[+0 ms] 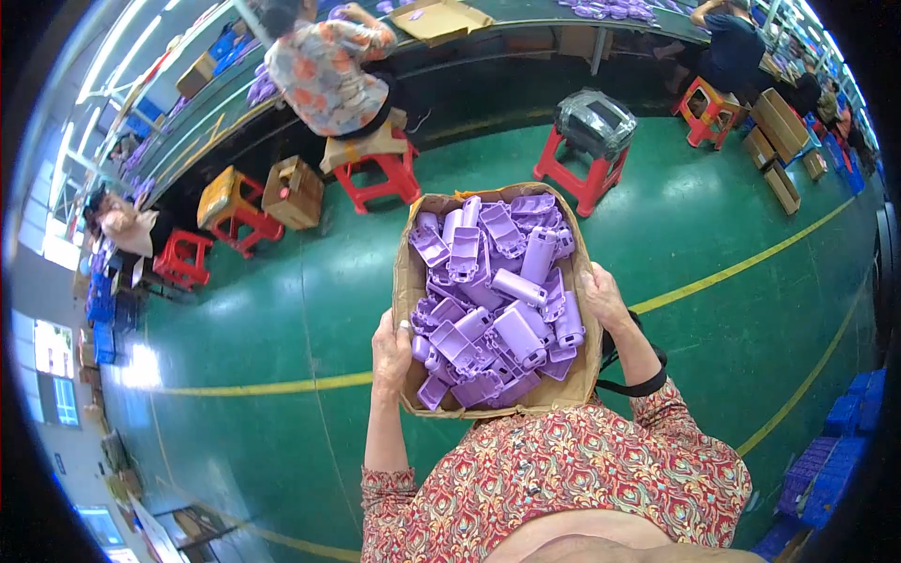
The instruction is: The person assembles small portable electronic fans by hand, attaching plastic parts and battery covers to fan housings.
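The cardboard box [405,281] is carried in front of the person's body, above the green floor [732,216], with its near end close against the patterned blouse and its far end pointing away toward the red stools. It is an open, shallow box of plain brown card, piled to the rim with purple plastic housings [497,300], hollow moulded shells lying every way up. Each shell looks light and stiff, but so many together probably make a fair load, and the card walls already bow outward a little (thin card like this tends to sag in the middle). The safest hold is likely low on the two long sides or under the base, since the top edges look soft and could fold; the loose shells would slide and spill if the box tipped.

The left hand [390,352] clasps the left wall near the near corner, fingers wrapped over the edge and the thumb on the outside. The right hand [603,296] grips the right wall somewhat farther along, fingers curled over the rim and touching the nearest shells. So the box sits between the two hands, both closed on it, held roughly level
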The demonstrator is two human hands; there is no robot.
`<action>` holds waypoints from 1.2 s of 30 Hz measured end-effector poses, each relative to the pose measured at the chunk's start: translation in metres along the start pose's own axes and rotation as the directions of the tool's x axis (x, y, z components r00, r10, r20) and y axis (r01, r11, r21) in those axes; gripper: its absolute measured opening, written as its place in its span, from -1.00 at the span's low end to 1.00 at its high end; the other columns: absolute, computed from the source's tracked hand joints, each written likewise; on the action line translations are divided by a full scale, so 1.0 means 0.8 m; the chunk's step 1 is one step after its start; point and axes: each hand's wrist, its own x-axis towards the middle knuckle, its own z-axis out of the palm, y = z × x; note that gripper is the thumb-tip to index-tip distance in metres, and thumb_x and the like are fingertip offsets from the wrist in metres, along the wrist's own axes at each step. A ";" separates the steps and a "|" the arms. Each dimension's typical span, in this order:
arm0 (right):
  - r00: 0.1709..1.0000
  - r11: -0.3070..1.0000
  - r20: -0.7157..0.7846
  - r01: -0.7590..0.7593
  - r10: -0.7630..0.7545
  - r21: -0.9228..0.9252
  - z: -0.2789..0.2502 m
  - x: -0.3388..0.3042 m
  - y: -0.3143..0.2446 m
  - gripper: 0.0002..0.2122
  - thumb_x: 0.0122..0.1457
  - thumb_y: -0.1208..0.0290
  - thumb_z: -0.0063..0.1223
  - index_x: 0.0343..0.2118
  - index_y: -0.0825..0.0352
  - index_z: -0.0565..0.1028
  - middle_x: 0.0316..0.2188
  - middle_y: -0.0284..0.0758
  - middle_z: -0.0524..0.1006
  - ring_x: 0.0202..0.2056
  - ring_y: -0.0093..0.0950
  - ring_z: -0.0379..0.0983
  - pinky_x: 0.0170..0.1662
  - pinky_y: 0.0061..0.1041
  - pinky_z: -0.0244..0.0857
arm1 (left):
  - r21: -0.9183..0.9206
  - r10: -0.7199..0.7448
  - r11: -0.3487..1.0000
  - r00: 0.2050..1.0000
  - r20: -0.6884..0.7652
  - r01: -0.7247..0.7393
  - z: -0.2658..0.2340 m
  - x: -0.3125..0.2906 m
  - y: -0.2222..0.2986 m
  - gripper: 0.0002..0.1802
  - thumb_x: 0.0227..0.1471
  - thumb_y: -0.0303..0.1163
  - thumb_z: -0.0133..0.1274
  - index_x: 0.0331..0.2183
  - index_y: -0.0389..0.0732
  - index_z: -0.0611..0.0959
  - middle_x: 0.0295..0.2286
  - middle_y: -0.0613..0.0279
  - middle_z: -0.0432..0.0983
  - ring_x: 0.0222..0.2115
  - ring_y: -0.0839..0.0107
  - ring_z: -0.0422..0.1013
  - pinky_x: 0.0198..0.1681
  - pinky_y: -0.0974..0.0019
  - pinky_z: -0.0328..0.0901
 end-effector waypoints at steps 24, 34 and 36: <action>0.989 0.999 -0.136 -0.048 0.051 0.024 0.059 0.803 -0.138 -0.76 0.12 0.38 -0.27 -0.33 0.43 0.41 -0.47 -0.10 0.46 -0.41 -0.36 0.40 -0.27 -0.37 0.27 | -0.145 0.087 0.987 0.992 0.089 -0.074 0.079 0.856 0.105 -0.65 0.01 -0.54 -0.18 -0.10 -0.38 0.44 -0.27 0.04 0.49 -0.25 0.32 0.40 -0.12 0.31 0.25; 0.999 0.995 -0.045 0.002 0.003 0.101 0.108 1.049 -0.170 -0.73 0.18 0.39 -0.23 -0.20 0.47 0.42 -0.36 -0.35 0.48 -0.31 -0.58 0.32 -0.17 -0.54 0.22 | -0.062 0.073 0.996 0.997 0.033 -0.071 0.097 1.093 0.079 -0.68 0.00 -0.52 -0.17 -0.15 -0.34 0.47 -0.34 -0.09 0.49 -0.29 0.05 0.42 -0.19 0.19 0.26; 0.993 0.989 -0.087 0.087 -0.076 0.119 0.110 1.108 -0.185 -0.74 0.17 0.38 -0.24 -0.24 0.48 0.41 -0.41 -0.28 0.48 -0.34 -0.53 0.34 -0.20 -0.50 0.23 | -0.104 0.092 0.990 0.996 -0.001 -0.092 0.104 1.139 0.108 -0.67 0.00 -0.54 -0.18 -0.14 -0.34 0.46 -0.34 -0.11 0.49 -0.30 0.06 0.43 -0.20 0.19 0.27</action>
